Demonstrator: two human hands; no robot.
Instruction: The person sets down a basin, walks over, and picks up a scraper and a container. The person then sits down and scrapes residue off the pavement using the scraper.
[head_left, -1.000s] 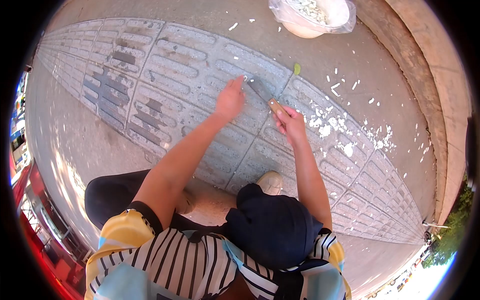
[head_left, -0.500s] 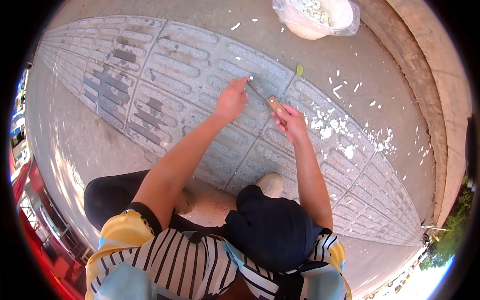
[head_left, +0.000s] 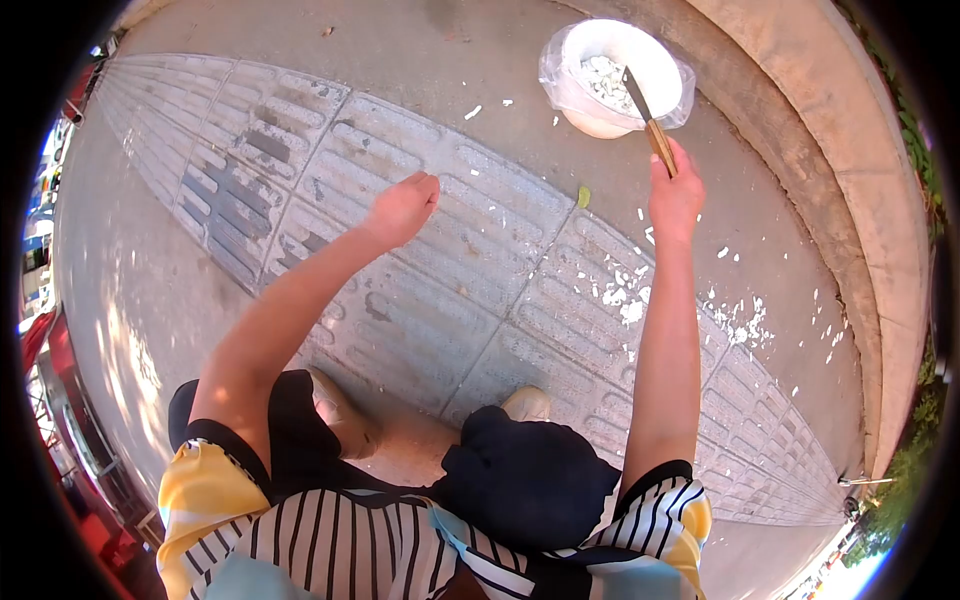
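Note:
My right hand point(head_left: 676, 192) grips the wooden handle of a knife point(head_left: 658, 140). Its dark blade reaches over the inside of a white bucket point(head_left: 655, 55) lined with clear plastic. White chips point(head_left: 606, 82) lie in the bucket, under and beside the blade. My left hand point(head_left: 403, 208) is curled closed above the grooved paving, away from the bucket. Whatever its fingers may hold is hidden.
White flakes point(head_left: 630, 308) are scattered over the grooved paving tiles point(head_left: 430, 260) and the concrete beside them. A green leaf point(head_left: 583, 197) lies near the tile edge. A curved stone kerb point(head_left: 845, 190) runs along the right. My shoe point(head_left: 527, 404) rests on the tiles.
My right hand has carried the knife up and right, from the paving to the bucket. My left hand has drawn back left, and the white piece at its fingertips no longer shows.

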